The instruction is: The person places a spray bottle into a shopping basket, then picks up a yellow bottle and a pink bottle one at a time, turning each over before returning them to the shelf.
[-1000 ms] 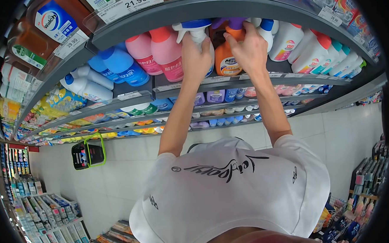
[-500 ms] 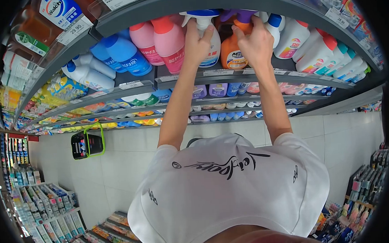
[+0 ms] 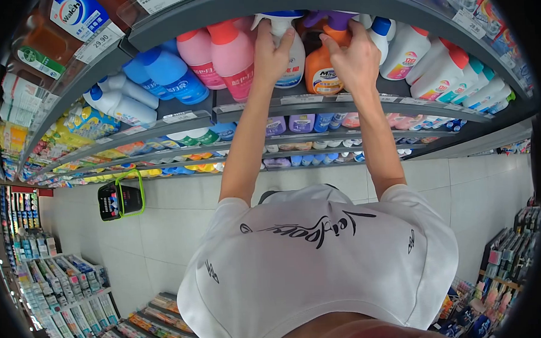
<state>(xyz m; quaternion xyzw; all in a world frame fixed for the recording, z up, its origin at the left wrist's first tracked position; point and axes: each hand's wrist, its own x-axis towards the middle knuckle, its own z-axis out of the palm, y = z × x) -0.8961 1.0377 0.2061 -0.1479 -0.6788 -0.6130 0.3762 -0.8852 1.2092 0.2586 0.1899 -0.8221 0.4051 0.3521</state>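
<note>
My left hand (image 3: 273,59) is closed round the neck of a white spray bottle (image 3: 292,68) with a blue and white trigger top. My right hand (image 3: 356,58) grips an orange spray bottle (image 3: 322,64) with a purple trigger head, thumb on its near side. Both bottles stand upright, side by side on the shelf. The fingers behind the necks are partly hidden. Left of my left hand are pink bottles (image 3: 232,62) with red caps. A white bottle with a blue cap (image 3: 379,37) stands just right of my right hand.
An upper shelf edge (image 3: 216,20) hangs close above my hands. Blue bottles (image 3: 173,76) stand to the left, white bottles (image 3: 441,74) to the right. Lower shelves hold more products. A black basket with a green handle (image 3: 122,199) sits on the tiled floor (image 3: 171,234).
The view has shifted very slightly. Both hands keep their hold on the same two spray bottles, which stay in place on the shelf.
</note>
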